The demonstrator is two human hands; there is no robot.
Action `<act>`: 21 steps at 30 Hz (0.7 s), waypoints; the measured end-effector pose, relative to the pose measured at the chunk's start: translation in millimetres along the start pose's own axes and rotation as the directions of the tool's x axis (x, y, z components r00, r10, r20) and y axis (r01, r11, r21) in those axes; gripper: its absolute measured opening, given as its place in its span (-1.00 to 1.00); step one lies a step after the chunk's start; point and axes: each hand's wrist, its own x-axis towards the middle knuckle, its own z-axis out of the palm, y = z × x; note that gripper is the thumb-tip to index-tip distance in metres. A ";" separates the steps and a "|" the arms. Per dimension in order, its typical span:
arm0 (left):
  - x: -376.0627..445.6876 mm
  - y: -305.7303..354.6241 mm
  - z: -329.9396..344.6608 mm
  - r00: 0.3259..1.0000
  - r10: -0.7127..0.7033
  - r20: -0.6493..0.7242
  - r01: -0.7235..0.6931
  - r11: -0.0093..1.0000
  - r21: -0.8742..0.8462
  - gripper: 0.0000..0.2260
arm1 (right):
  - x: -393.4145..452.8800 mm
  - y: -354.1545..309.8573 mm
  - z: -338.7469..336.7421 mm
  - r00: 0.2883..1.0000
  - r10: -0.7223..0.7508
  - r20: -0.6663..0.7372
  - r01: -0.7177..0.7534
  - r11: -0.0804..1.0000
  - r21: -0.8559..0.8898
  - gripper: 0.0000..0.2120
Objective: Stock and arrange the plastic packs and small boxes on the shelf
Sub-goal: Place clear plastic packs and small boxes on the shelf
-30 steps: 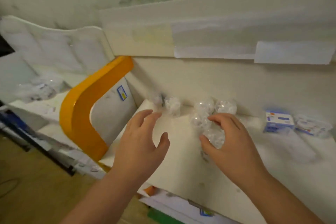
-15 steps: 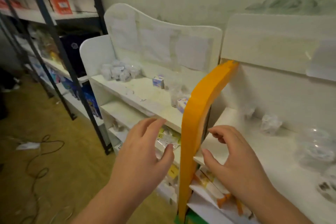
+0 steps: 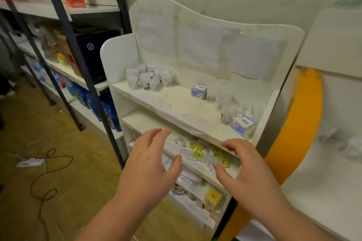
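Attention moved left from the orange-edged unit (image 3: 293,123) to the white shelf (image 3: 176,107); left hand (image 3: 148,164) and right hand (image 3: 248,170) hover empty, fingers apart; restocking resumes here.

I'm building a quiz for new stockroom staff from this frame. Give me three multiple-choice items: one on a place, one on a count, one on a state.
1. Where do the clear plastic packs stand on the top shelf?
A. left end
B. middle
C. front edge

2. How many small blue-and-white boxes sit on that shelf?
A. none
B. two
C. five

3. What are the hands doing?
A. each gripping a box
B. open, holding nothing
C. pressing the wall

Key: 1 A, they cluster by the left side panel. 2 B, one box sits mid-shelf and another at the right end. 3 B, left hand and right hand hover with fingers spread.
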 end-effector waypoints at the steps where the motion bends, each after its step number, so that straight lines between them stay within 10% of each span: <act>1: 9.0 -6.6 5.0 1.000 -0.006 0.004 0.006 1.000 -0.002 -0.46 | 9.0 2.2 7.6 1.000 0.003 -0.001 -0.003 1.000 0.000 -0.65; 21: 222.9 -162.7 50.6 0.988 -0.115 0.105 0.107 0.991 0.076 -0.43 | 259.1 12.6 163.3 0.996 0.088 -0.013 -0.086 0.990 0.110 -0.65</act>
